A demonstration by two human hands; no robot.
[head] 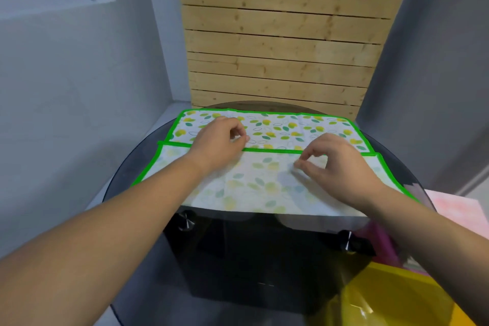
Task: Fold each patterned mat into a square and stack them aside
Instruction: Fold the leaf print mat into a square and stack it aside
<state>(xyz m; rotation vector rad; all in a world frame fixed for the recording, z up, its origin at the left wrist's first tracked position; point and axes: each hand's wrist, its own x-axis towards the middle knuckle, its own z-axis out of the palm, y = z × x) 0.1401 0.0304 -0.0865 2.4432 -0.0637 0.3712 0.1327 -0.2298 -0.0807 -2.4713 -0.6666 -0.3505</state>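
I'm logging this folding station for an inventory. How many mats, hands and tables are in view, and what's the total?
Mats: 1, the leaf-patterned mat
Hands: 2, the left hand and the right hand
Tables: 1, the round glass table
Total: 4

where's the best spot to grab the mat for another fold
Probably the left short end of the mat, pinching its green trim at both layers from the left side. It lies flat as a wide strip, so carrying that end rightward would bring it nearer a square.
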